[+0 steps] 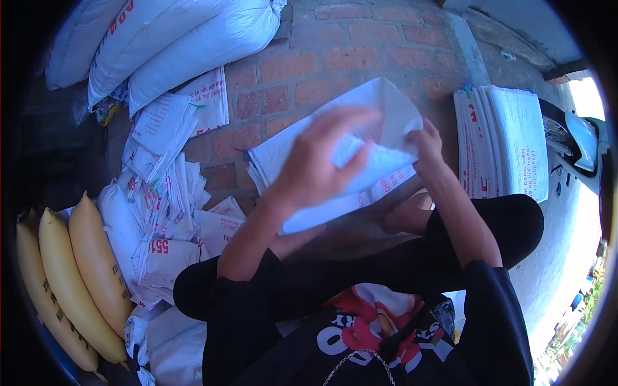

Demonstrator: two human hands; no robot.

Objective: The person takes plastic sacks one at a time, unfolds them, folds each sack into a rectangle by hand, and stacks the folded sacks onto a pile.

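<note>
A white woven feed sack point(380, 154) with red print lies over a small stack of flat sacks in front of my crossed legs. My right hand point(425, 145) pinches its right edge, where the corner is lifted and folded. Blurred by motion, my left hand point(322, 157) hovers over the left part of the sack. Its thumb and fingers are apart, and nothing shows between them. Whether its fingertips touch the sack, I cannot tell.
A tall pile of folded sacks point(502, 145) stands at the right, near a parked motorbike point(579, 141). Loose printed sacks point(161, 141) are heaped on the left, beside several full yellow sacks point(84, 276). Big stuffed white sacks point(199, 58) lie at the upper left on the brick floor point(290, 64).
</note>
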